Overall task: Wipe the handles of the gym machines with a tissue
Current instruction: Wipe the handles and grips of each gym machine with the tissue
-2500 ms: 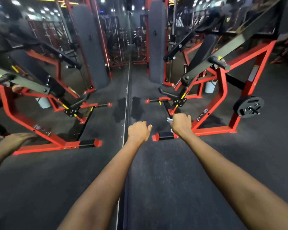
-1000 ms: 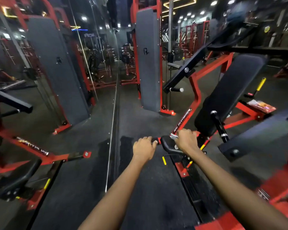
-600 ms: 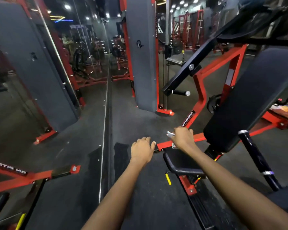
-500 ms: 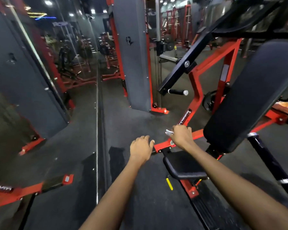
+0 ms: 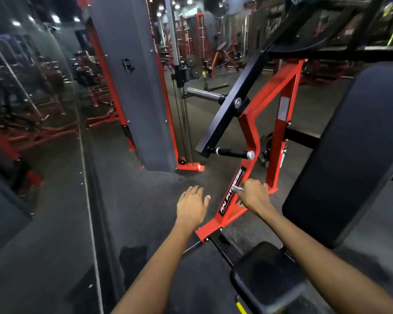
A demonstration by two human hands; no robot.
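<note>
While the head view looks down both forearms, the right hand [image 5: 254,193] is clenched round a white tissue [image 5: 237,189], a scrap showing at its nine o'clock edge. Left hand [image 5: 192,206] hangs released, fingers straight, holding nothing. Tissue: judged light, soft, tearable; best kept bunched in the palm. Nearest handle [image 5: 233,152], black with a metal cap, lies at twelve o'clock of the right hand, apart.

Dark rubber floor [image 5: 134,200], mirrored wall [image 5: 27,109], ceiling spotlights [image 5: 55,18]
</note>
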